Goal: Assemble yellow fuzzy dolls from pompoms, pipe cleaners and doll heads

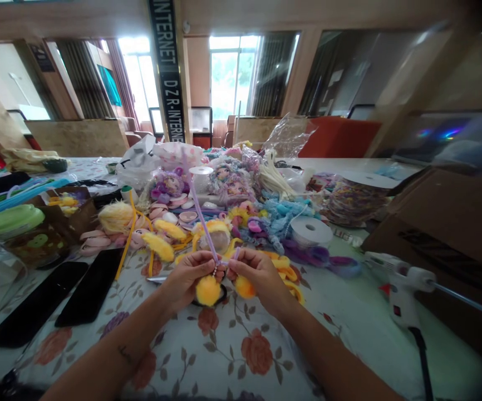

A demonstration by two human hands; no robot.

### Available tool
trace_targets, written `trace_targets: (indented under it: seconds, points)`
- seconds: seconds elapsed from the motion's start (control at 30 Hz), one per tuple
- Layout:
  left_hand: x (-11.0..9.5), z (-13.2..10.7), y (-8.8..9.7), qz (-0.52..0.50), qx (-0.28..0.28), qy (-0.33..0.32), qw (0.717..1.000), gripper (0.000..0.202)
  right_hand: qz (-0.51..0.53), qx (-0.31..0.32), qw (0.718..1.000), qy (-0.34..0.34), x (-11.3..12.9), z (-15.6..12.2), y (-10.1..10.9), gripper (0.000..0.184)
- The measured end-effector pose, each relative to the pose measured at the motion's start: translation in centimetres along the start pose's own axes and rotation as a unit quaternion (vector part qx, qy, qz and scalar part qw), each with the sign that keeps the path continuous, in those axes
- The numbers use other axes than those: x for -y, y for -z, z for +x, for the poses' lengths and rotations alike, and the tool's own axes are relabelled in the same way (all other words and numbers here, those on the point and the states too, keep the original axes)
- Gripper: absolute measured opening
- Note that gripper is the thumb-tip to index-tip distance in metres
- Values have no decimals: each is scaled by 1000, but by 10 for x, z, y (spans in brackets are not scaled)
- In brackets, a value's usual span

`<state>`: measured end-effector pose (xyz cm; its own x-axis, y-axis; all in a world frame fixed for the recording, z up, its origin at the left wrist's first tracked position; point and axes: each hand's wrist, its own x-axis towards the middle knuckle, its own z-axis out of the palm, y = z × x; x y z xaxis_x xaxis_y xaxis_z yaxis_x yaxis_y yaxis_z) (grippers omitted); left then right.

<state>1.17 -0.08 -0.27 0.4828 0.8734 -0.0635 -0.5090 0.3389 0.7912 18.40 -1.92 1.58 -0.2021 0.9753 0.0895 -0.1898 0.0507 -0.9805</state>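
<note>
A long lilac strand (201,214), which looks like a pipe cleaner, rises above my fingers and bends down between my hands. My left hand (187,277) is closed, pinching it near the bend. My right hand (260,274) is closed too, pinching the strand's short end. Below my left fingers a yellow pom-pom (208,291) hangs by a short string of white beads (215,269). Another yellow pom-pom (245,287) hangs under my right hand. Part of a dark ring shows behind the first pom-pom. A fluffy yellow piece (218,227) lies just beyond my hands.
Two black phones (89,287) and a green-lidded jar (13,220) are at left. A white glue gun (403,284) with a cord and a cardboard box (445,223) stand at right. Behind my hands are piled doll faces, a white spool (311,231) and plastic bags (141,159).
</note>
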Motion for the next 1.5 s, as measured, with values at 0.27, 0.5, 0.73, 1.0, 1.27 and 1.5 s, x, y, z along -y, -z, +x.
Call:
trace_targets:
  seconds: [0.27, 0.5, 0.73, 1.0, 1.27, 1.5]
  points:
    - [5, 0, 3, 20, 8, 24, 999, 19, -16, 27, 999, 6, 1, -3, -3, 19]
    - [7, 0, 1, 36, -7, 21, 999, 21, -23, 17, 1000, -3, -3, -1, -1, 21]
    - [13, -1, -1, 12, -17, 5, 1000, 22, 3, 22, 1000, -10, -7, -1, -1, 21]
    - [11, 1, -1, 33, -25, 2, 999, 21, 31, -3, 999, -16, -8, -1, -2, 21]
    - [12, 1, 3, 82, -13, 25, 996, 23, 30, -25, 999, -20, -12, -1, -5, 23]
    - [17, 1, 2, 109, -8, -11, 994, 21, 15, -26, 999, -18, -9, -2, -3, 22]
